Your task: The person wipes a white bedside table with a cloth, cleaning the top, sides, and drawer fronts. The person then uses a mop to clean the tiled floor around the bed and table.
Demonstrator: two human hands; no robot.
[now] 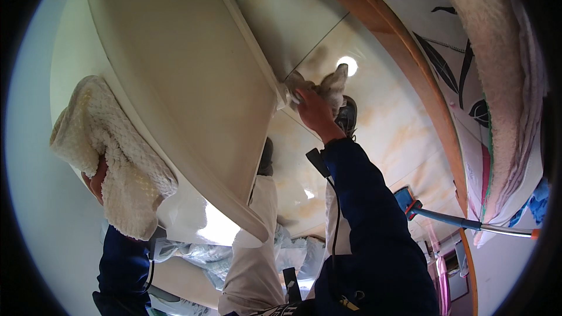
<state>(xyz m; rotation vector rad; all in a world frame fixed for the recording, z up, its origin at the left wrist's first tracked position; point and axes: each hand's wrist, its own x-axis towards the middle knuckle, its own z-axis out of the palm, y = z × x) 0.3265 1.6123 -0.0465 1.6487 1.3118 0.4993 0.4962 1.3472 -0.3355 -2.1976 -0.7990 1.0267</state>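
My left hand (pixel 97 180) is at the left, mostly covered by a cream fleece cloth (pixel 127 171) that it holds above the white top of a cabinet-like piece of furniture (pixel 193 61). Lower, near the middle, my right hand (pixel 315 113) grips a greyish, dirty-looking cloth (pixel 331 85) against the bottom corner of that furniture, close to the floor. The fingertips of my right hand are partly hidden in the folds.
Marbled floor tiles (pixel 377 109) lie below. A wooden bed frame (pixel 421 74) with bedding (pixel 505 96) curves along the right. A blue-headed tool with a long handle (pixel 452 219) rests at lower right. Plastic-wrapped items (pixel 210 259) lie behind my legs.
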